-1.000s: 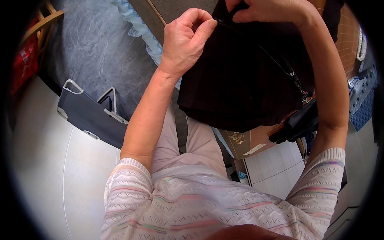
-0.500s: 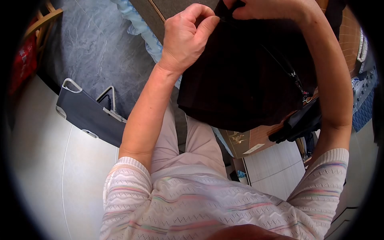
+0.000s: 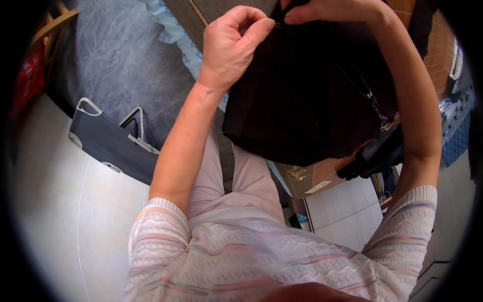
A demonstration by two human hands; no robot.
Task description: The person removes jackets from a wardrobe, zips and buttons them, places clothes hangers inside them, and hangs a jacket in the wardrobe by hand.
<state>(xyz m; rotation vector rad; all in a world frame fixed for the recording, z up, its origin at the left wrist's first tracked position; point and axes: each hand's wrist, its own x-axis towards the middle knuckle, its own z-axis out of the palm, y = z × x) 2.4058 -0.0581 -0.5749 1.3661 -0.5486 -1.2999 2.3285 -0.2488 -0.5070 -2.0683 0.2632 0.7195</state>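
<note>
A large black garment (image 3: 307, 95) is spread in front of me, its near edge hanging above my knees. My left hand (image 3: 230, 48) is closed in a pinch at the garment's upper left, thumb against forefinger. A thin dark bit shows at its fingertips, too small to name. Close by on the right, my right hand (image 3: 322, 12) has thumb and forefinger bent together over the black cloth. Its upper part is cut off by the frame, and what it grips is lost in the dark. A narrow dark strap (image 3: 352, 80) with a patterned end lies across the garment.
Brown boxes with gold print (image 3: 298, 173) stand under the garment's near edge. A grey folding cot (image 3: 113, 143) is at left on the tiled floor (image 3: 50, 201). Pale blue ruffled cloth (image 3: 173, 38) edges the surface. Dark cloth (image 3: 372, 160) and a blue quilted piece (image 3: 457, 138) lie at right.
My right hand has shifted slightly left, nearer my left fingertips. My left hand has barely moved, and the garment lies as before.
</note>
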